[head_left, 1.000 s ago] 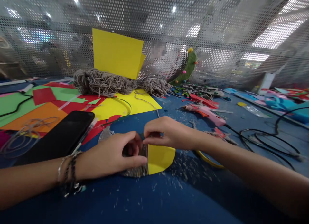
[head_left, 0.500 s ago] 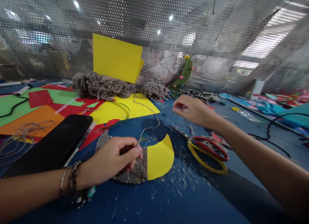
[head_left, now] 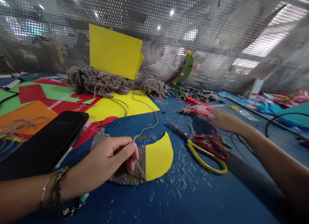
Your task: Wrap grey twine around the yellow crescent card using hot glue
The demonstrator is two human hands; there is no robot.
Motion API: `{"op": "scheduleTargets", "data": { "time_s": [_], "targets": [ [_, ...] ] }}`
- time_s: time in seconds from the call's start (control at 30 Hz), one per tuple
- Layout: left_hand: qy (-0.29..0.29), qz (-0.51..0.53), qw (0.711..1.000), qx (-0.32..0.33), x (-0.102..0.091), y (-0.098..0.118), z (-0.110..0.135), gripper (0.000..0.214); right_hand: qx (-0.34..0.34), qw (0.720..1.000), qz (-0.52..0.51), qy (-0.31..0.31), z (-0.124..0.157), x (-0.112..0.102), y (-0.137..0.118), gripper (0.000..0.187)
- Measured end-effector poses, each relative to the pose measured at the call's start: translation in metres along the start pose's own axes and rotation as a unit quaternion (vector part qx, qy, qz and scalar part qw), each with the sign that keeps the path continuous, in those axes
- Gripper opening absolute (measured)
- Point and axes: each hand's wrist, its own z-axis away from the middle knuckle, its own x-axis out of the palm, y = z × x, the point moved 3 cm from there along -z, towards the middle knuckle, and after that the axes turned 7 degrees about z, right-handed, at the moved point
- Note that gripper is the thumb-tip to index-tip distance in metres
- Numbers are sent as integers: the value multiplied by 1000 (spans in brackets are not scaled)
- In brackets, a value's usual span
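Clock centred on the crescent, 12 at the far side.

Item: yellow crescent (head_left: 159, 159), at centre, flat on the blue table (head_left: 183, 198); left portion wound in grey-brown cord (head_left: 146, 129), right end bare.

Item: left hand (head_left: 103, 163), on the 9 o'clock side; fingers narrow, pinching the cord above the winding, one length running slantwise to the crescent's lower edge, the rest trailing toward 1.

Item: right hand (head_left: 223, 121), at 2, over the handle end of the pink glue gun (head_left: 198, 109); from here I cannot tell whether the fingers have closed.

Item: scissors (head_left: 188, 138), red and yellow handles, at 3, untouched.

Change: a second ago both hands were at the crescent; the right has since gone across to the gun. Meaning, in my judgement: winding is paused, only the left hand keeping the strand from slackening.
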Motion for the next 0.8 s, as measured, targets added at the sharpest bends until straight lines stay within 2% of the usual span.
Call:
{"op": "scheduleTargets", "data": {
  "time_s": [0.13, 0.3, 0.43, 0.53, 0.63, 0.8],
  "targets": [
    [10, -1, 1000, 12, -1, 1, 1, 32, 49, 999, 10, -22, -5, -18, -17, 17],
    [11, 11, 1000, 8, -1, 1, 0, 27, 47, 999, -4, 14, -9, -45, -73, 17],
    [18, -5, 1000, 8, -2, 2, 0, 27, -62, 997, -40, 11, -4, -48, -120, 33],
    [23, -37, 999, 23, -2, 3, 1, 29, -146, 986, -81, -4, 3, -43, -141, 40],
    [22, -52, 998, 34, -2, 3, 3, 31, -193, 977, -93, -17, 7, -38, -149, 42],
    [17, -47, 998, 27, -1, 3, 3, 31, -256, 964, -69, 4, 10, -37, -151, 38]
  ]
}}
